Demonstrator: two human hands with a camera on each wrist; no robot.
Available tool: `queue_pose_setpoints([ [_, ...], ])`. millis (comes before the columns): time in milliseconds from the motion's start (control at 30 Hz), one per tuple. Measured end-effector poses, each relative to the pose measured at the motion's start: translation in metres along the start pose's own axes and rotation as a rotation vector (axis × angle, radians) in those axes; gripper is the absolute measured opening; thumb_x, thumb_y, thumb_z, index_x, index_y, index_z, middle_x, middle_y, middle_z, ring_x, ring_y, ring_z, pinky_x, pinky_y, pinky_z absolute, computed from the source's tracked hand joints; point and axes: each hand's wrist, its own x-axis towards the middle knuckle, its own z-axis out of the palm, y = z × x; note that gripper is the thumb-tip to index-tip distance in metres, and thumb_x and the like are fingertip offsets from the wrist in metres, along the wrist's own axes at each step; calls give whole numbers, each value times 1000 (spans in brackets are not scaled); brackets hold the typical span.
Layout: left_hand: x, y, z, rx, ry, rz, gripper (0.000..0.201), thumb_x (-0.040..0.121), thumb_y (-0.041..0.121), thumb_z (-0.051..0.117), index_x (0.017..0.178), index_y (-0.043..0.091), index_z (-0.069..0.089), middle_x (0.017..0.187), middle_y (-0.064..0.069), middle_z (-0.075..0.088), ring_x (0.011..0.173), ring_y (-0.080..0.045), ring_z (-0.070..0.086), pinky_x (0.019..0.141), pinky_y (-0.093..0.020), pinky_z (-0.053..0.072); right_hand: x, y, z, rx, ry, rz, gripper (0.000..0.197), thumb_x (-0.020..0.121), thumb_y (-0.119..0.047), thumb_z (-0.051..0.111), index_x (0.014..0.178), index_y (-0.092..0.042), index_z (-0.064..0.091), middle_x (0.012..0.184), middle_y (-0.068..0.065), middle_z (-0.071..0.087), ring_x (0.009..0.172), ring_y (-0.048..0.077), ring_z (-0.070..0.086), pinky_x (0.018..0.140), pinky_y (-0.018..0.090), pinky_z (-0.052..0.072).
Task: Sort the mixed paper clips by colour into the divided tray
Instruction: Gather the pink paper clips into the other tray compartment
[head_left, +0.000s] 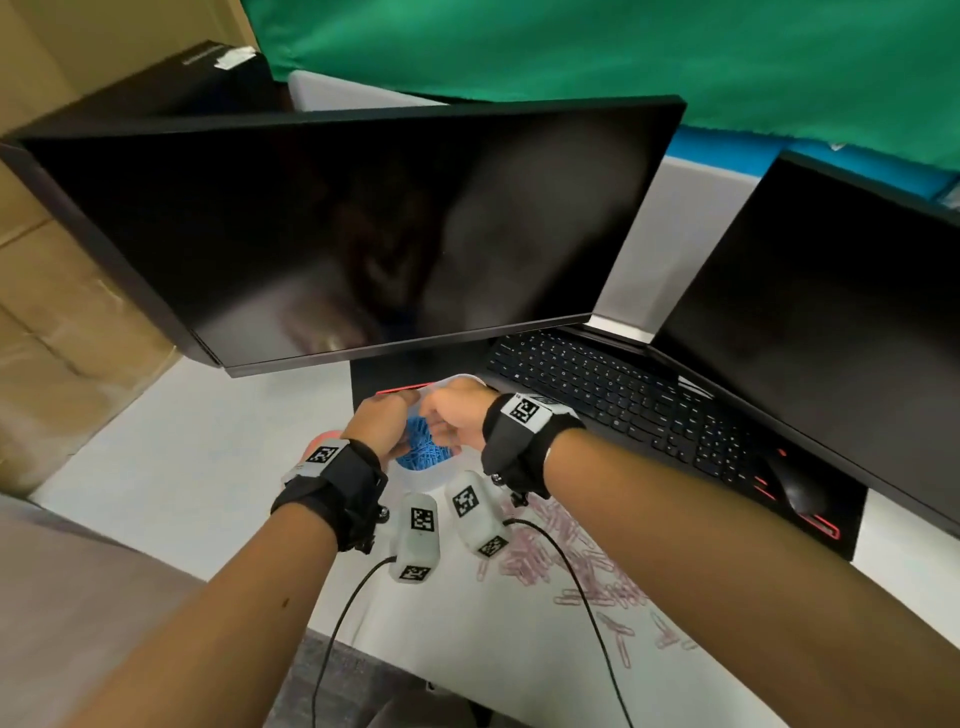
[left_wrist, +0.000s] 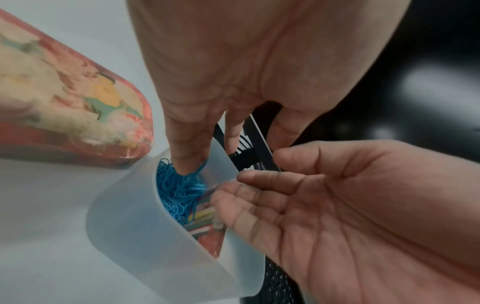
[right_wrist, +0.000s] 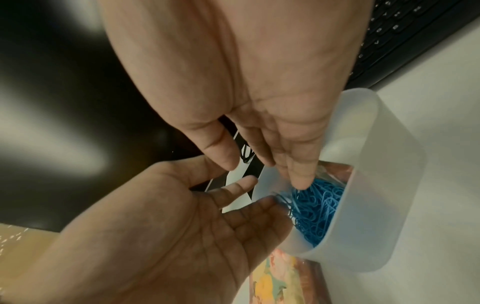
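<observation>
Holding blue clips (right_wrist: 315, 207): frosted tub (right_wrist: 369, 185).

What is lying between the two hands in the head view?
Between the left hand and the right hand lie the blue paper clips, heaped in the translucent white container. Both wrist views confirm this.

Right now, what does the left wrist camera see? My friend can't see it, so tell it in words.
The left hand dips its fingers into blue paper clips inside a frosted plastic container. The right hand waits open, palm showing, beside the rim.
</observation>
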Motion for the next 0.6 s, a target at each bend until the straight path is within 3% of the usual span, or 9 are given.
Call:
queue_pose_setpoints([
  [67,1,-4,1,103,17,79,10,95,23,49,101,19,57,116,-7,56,115,-29,53,94,-41,50,-7,5,-5,-34,4,-82,19,88,-6,49,75,-15,59,67,4,47,59,17,45,59,33,42],
  [100,0,-5,3,143,39,135,9,93,23,52,97,19,59,112,-7,59,112,-27,55,95,-41,50,-14,9,-10,-63,22,-139,18,90,-6,48,85,-11,65,72,5,53,64,19,51,64,36,46],
  [167,-5,-11,9,197,38,318,7,92,20,54,91,18,61,93,-5,65,92,-9,65,85,-27,52,-28,31,-26,-103,125,-229,25,92,-4,48,111,-4,65,91,10,62,81,21,58,78,35,49],
  [233,-14,-20,18,302,-93,487,13,93,11,54,87,19,63,81,5,65,70,2,63,73,-20,49,-50,69,-45,-131,249,-228,31,93,-8,49,121,-9,61,107,7,64,96,18,61,86,30,48],
  [333,-19,-36,38,586,-354,545,20,90,12,57,84,31,63,87,7,68,82,-13,63,81,-23,49,-85,147,-79,-278,415,-161,35,95,-15,48,129,-16,54,132,2,56,120,16,52,105,30,39],
  [400,-17,-47,46,817,-440,525,12,90,22,59,98,30,63,104,4,66,92,-14,61,82,-19,44,-102,193,-102,-343,561,-86,41,95,-18,50,136,-16,46,140,5,47,128,19,44,106,25,31],
  [433,-15,-53,53,918,-472,516,20,91,27,57,111,28,61,114,2,62,98,-14,59,85,-20,42,-111,214,-116,-360,648,-30,45,95,-21,51,139,-15,42,144,7,42,132,21,39,108,26,27],
  [500,-12,-62,65,1101,-516,513,41,92,32,54,132,25,48,134,-3,50,118,-19,51,99,-26,39,-124,250,-143,-385,754,108,55,95,-26,52,146,-16,31,155,10,26,143,25,23,116,33,19],
  [600,-7,-74,83,1296,-534,468,67,91,31,50,150,23,20,158,-10,14,144,-29,22,116,-38,25,-132,289,-175,-441,751,311,66,97,-34,47,151,-16,14,161,9,4,148,25,4,119,38,11],
])
